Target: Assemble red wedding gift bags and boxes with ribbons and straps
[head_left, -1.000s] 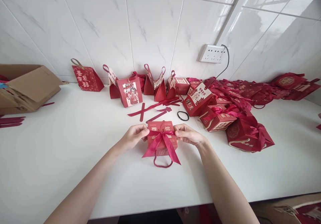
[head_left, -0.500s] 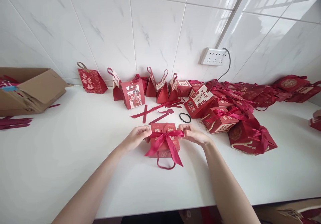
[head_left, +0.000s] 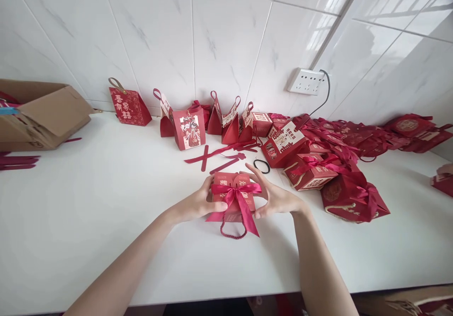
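A small red gift box (head_left: pixel 234 212) with pale gold characters sits on the white table in front of me. Across its top runs a bright crimson ribbon bow (head_left: pixel 244 202), its tails hanging over the near side. A twisted red cord handle (head_left: pixel 233 237) lies in a loop at the front. My left hand (head_left: pixel 198 203) grips the box's left side, thumb on the front and fingers behind. Curved around the right side is my right hand (head_left: pixel 274 197), fingers spread, thumb close to the box's front right edge; contact there is hard to tell.
Behind the box lie loose ribbon strips (head_left: pixel 205 155) and a black band (head_left: pixel 262 166). Several red boxes (head_left: pixel 189 132) stand along the tiled wall, with a heap of red boxes (head_left: pixel 354 198) at right. A cardboard carton (head_left: pixel 53 113) is at left, and a socket strip (head_left: pixel 306 81) is on the wall.
Both hands have let go of the ribbon bow's loops and moved down to the sides of the gift box. My right fingers have spread. The view has shifted slightly.
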`<state>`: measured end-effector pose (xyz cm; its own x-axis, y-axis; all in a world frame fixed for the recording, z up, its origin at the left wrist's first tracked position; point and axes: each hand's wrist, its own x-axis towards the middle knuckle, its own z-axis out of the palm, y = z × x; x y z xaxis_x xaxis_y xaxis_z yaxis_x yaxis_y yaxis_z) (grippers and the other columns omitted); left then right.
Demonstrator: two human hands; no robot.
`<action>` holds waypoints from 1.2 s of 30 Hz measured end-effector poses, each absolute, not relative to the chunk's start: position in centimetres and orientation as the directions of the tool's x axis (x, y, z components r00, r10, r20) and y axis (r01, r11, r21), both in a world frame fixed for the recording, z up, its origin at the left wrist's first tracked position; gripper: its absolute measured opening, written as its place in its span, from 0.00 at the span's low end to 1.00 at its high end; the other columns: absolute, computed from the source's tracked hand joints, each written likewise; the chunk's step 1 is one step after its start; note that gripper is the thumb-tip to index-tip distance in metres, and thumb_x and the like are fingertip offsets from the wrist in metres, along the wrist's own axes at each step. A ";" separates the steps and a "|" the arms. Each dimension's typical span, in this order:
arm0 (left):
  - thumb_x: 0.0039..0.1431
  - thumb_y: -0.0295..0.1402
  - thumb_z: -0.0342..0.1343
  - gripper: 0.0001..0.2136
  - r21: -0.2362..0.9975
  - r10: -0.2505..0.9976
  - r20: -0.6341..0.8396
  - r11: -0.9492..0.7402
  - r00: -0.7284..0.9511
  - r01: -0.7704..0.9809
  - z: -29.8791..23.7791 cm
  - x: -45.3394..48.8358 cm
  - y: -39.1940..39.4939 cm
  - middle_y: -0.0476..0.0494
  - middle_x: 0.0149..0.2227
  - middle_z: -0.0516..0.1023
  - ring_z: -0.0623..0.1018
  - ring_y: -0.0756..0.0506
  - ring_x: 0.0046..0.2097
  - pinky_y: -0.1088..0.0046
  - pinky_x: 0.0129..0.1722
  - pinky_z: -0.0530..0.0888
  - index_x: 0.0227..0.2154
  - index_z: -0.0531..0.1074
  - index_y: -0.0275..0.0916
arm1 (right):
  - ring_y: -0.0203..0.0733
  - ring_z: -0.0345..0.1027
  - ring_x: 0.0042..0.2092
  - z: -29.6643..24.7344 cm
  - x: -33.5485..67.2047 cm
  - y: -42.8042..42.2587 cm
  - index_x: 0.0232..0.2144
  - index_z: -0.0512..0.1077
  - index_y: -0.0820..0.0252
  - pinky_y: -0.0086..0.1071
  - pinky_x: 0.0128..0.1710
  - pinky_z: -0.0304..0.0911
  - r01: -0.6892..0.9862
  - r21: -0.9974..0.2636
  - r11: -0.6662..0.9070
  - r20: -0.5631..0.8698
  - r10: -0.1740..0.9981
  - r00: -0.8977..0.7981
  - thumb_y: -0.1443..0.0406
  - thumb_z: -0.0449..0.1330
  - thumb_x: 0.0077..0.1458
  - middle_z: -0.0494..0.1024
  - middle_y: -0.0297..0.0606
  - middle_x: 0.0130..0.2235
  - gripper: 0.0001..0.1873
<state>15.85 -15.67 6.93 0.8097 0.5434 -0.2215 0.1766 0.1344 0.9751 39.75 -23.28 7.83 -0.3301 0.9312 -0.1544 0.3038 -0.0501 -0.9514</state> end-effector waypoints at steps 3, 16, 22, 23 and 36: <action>0.48 0.40 0.63 0.40 0.976 0.508 -0.212 0.156 0.835 0.153 6.7 15.8 -15.3 0.35 0.60 0.60 0.62 0.35 0.61 0.54 0.58 0.62 0.59 0.47 0.41 | 0.52 0.60 0.57 8.2 39.4 -23.4 0.63 0.36 0.46 0.47 0.54 0.61 0.343 -0.938 -0.047 -0.171 0.924 -0.341 0.66 0.70 0.35 0.51 0.48 0.63 0.62; 0.56 0.40 0.52 0.24 0.948 0.868 -0.032 -0.130 0.495 0.289 4.1 16.3 -13.8 0.41 0.64 0.56 0.55 0.38 0.65 0.60 0.59 0.63 0.55 0.58 0.43 | 0.54 0.54 0.60 6.6 38.8 -22.0 0.59 0.45 0.55 0.51 0.57 0.55 0.674 -0.621 0.399 0.502 0.863 -0.048 0.67 0.63 0.41 0.58 0.50 0.59 0.46; 0.55 0.38 0.52 0.19 0.937 0.898 -0.027 -0.131 0.439 0.324 3.3 16.6 -13.5 0.39 0.60 0.62 0.61 0.39 0.62 0.60 0.56 0.66 0.50 0.61 0.42 | 0.55 0.58 0.58 5.6 39.1 -21.3 0.59 0.43 0.56 0.55 0.57 0.54 0.691 -0.600 0.404 0.600 0.798 0.055 0.65 0.64 0.40 0.56 0.52 0.58 0.48; 0.54 0.37 0.53 0.21 0.941 0.894 -0.016 -0.139 0.448 0.310 3.4 16.7 -13.6 0.39 0.60 0.62 0.61 0.39 0.62 0.60 0.56 0.66 0.51 0.61 0.42 | 0.56 0.59 0.57 5.7 38.9 -21.3 0.59 0.43 0.56 0.55 0.56 0.55 0.685 -0.606 0.404 0.597 0.800 0.056 0.65 0.65 0.39 0.58 0.52 0.57 0.48; 0.42 0.33 0.67 0.47 0.971 0.701 0.232 -0.206 0.674 -0.120 4.2 16.3 -14.8 0.38 0.55 0.68 0.72 0.36 0.53 0.59 0.46 0.75 0.62 0.44 0.50 | 0.51 0.53 0.61 7.2 37.1 -22.7 0.58 0.51 0.43 0.50 0.57 0.53 0.050 -0.952 0.301 0.290 0.944 -0.159 0.67 0.65 0.40 0.53 0.40 0.61 0.45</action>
